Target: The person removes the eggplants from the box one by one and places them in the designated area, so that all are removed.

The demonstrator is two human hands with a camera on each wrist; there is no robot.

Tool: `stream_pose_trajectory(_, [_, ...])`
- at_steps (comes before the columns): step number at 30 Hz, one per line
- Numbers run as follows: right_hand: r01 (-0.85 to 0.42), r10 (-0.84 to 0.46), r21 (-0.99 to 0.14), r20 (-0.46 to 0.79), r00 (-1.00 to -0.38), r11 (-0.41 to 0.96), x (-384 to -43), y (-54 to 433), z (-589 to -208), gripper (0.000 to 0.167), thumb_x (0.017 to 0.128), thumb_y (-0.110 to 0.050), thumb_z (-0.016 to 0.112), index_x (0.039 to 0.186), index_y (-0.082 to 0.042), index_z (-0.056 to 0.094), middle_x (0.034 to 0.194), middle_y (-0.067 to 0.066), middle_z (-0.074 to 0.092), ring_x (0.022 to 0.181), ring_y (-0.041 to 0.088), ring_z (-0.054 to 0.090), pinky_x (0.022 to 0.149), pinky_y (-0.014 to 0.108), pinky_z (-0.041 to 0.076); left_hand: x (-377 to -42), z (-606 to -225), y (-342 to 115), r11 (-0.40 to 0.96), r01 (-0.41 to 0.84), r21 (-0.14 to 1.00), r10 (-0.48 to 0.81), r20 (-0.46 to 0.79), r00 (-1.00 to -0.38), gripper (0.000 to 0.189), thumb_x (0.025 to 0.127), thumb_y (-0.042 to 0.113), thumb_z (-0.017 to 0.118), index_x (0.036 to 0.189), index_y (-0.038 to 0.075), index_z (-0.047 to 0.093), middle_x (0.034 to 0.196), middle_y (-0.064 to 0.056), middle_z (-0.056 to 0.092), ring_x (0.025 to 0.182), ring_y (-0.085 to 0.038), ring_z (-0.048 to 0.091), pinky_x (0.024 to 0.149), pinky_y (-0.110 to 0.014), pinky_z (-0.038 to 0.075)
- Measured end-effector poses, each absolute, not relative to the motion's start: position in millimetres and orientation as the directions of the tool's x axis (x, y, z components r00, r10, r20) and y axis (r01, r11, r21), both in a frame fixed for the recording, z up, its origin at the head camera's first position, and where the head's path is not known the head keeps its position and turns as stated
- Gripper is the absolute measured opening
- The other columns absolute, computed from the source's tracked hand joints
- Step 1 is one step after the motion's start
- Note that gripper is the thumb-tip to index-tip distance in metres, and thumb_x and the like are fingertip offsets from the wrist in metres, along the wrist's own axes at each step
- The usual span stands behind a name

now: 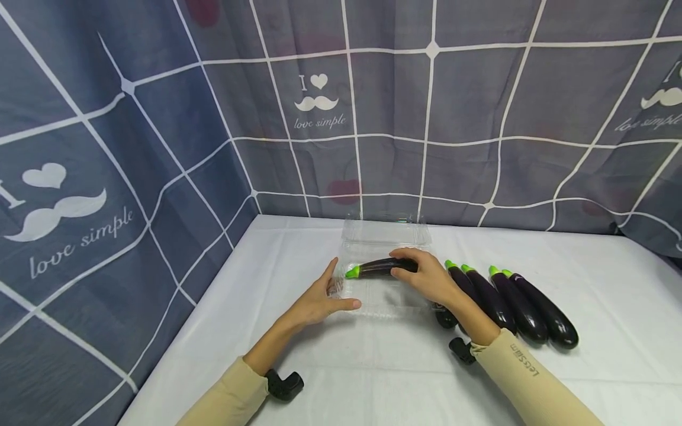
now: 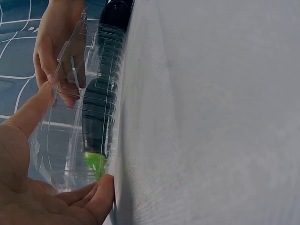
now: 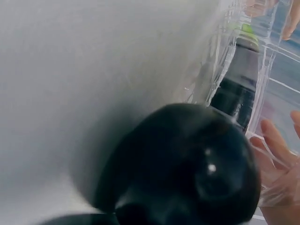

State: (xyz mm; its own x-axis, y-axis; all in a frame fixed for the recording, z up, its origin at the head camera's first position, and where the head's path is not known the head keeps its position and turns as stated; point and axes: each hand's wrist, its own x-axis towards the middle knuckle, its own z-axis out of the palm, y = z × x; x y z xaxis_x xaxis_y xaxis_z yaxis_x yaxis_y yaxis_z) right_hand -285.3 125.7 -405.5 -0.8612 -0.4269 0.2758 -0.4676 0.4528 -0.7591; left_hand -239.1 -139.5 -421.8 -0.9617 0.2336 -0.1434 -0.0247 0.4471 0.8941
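Observation:
A dark purple eggplant (image 1: 378,268) with a green stem end lies within the open clear plastic container (image 1: 373,302), its stem pointing left. My right hand (image 1: 426,275) holds its thick end, thumb on the near side and fingers over the far side, hiding that end. My left hand (image 1: 322,302) grips the container's left end. The left wrist view has the thumb (image 2: 105,190) low against the base and another finger (image 2: 35,108) at the upper wall. Through the plastic, the green stem (image 2: 96,161) shows near the left hand.
Several more eggplants (image 1: 527,307) lie side by side right of the container, partly behind the right forearm. Another rounded eggplant end (image 1: 446,316) sits under that wrist. The raised clear lid (image 1: 386,231) reaches toward the grey curtain (image 1: 389,165) behind the white-covered table (image 1: 351,367).

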Motion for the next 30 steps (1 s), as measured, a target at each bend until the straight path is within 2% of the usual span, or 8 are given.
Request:
stream_pose_trajectory(9, [-0.459, -0.407, -0.727, 0.266, -0.874, 0.511, -284.6, 124.5, -406.4, 0.038, 0.093, -0.016, 0.068, 0.129, -0.002, 0.063, 0.131, 0.017, 0.06, 0.127, 0.038, 0.049, 0.103, 0.056, 0.036, -238.7, -422.0, -139.1, 0.449, -0.026, 0.893, 0.232, -0.144, -0.962, 0.114, 0.079, 0.039, 0.083, 0.161, 0.023, 0.005, 0.156, -0.023, 0.027, 0.145, -0.031, 0.026, 0.109, -0.053, 0.031])
stream_pose_trajectory(14, [-0.463, -0.386, -0.713, 0.285, -0.877, 0.527, -285.2, 123.9, -408.4, 0.034, 0.092, -0.016, 0.068, 0.123, -0.001, 0.067, 0.124, 0.017, 0.064, 0.116, 0.036, 0.057, 0.095, 0.054, 0.043, -238.7, -422.3, -139.1, 0.437, -0.029, 0.899, 0.236, -0.145, -0.961, 0.113, 0.08, 0.037, 0.083, 0.161, 0.023, 0.005, 0.156, -0.023, 0.027, 0.144, -0.032, 0.026, 0.107, -0.054, 0.033])
stream_pose_trajectory(19, [-0.488, -0.389, -0.685, 0.311, -0.867, 0.541, -286.5, 122.3, -409.9, 0.032, 0.089, -0.014, 0.07, 0.118, 0.0, 0.07, 0.118, 0.013, 0.068, 0.115, 0.034, 0.06, 0.096, 0.052, 0.044, -240.1, -423.1, -139.4, 0.44, -0.031, 0.898, 0.234, -0.147, -0.961, 0.113, 0.08, 0.038, 0.083, 0.161, 0.024, 0.005, 0.156, -0.023, 0.028, 0.144, -0.034, 0.027, 0.106, -0.055, 0.035])
stream_pose_trajectory(23, [-0.529, -0.403, -0.645, 0.349, -0.846, 0.552, -287.8, 120.8, -411.8, 0.032, 0.085, -0.013, 0.073, 0.115, 0.0, 0.071, 0.113, 0.013, 0.071, 0.11, 0.034, 0.063, 0.093, 0.051, 0.046, -240.3, -423.2, -139.4, 0.429, -0.039, 0.903, 0.231, -0.151, -0.961, 0.113, 0.08, 0.037, 0.083, 0.161, 0.024, 0.005, 0.156, -0.022, 0.028, 0.144, -0.033, 0.026, 0.107, -0.055, 0.034])
stream_pose_trajectory(27, [-0.561, -0.433, -0.613, 0.363, -0.825, 0.556, -287.1, 120.9, -414.2, 0.037, 0.083, -0.01, 0.075, 0.117, 0.002, 0.07, 0.11, 0.017, 0.07, 0.107, 0.034, 0.064, 0.089, 0.052, 0.048, -239.4, -423.4, -139.2, 0.426, -0.045, 0.903, 0.233, -0.158, -0.96, 0.114, 0.08, 0.038, 0.083, 0.161, 0.025, 0.005, 0.156, -0.022, 0.028, 0.144, -0.033, 0.026, 0.107, -0.055, 0.033])
stream_pose_trajectory(30, [-0.56, -0.467, -0.611, 0.326, -0.822, 0.56, -285.6, 122.1, -415.0, 0.042, 0.084, -0.01, 0.075, 0.123, 0.002, 0.066, 0.115, 0.017, 0.068, 0.109, 0.035, 0.062, 0.09, 0.053, 0.047, -239.2, -423.8, -139.6, 0.43, -0.049, 0.902, 0.229, -0.161, -0.96, 0.114, 0.079, 0.039, 0.084, 0.161, 0.025, 0.005, 0.156, -0.022, 0.028, 0.144, -0.034, 0.026, 0.107, -0.055, 0.033])
